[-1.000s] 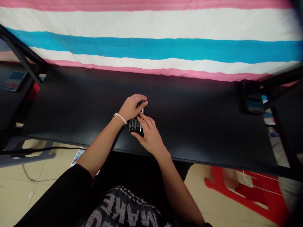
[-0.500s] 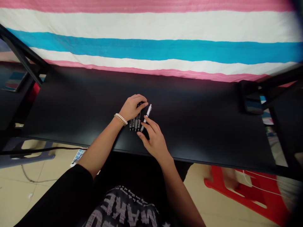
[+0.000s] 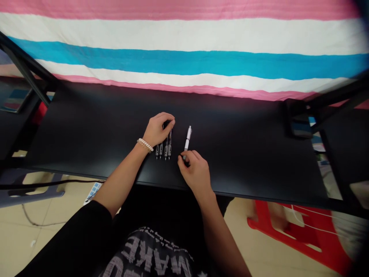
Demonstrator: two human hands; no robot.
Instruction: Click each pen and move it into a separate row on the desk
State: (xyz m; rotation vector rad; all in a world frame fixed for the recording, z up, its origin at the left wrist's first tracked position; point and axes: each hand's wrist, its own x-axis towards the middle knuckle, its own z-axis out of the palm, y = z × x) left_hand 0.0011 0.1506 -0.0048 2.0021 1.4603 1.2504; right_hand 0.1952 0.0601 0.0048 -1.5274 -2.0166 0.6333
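Several dark pens with grey grips (image 3: 166, 150) lie side by side on the black table, tips toward me. My left hand (image 3: 159, 129) is curled over their far ends, thumb and forefinger closed about them, so those ends are mostly hidden. To the right and apart from the row is a white pen (image 3: 188, 138), slightly slanted, its far end pointing away from me. The fingers of my right hand (image 3: 197, 171) pinch its near end, covering the tip.
A striped cloth (image 3: 184, 61) hangs along the table's (image 3: 245, 154) far edge. At the right end lies a dark phone-like object (image 3: 300, 119). Black metal bars (image 3: 27, 75) flank the table. A red plastic stool (image 3: 302, 234) stands below on the right.
My right hand has moved right with the white pen, widening its gap from the dark pens. My left hand has shifted slightly left over the row.
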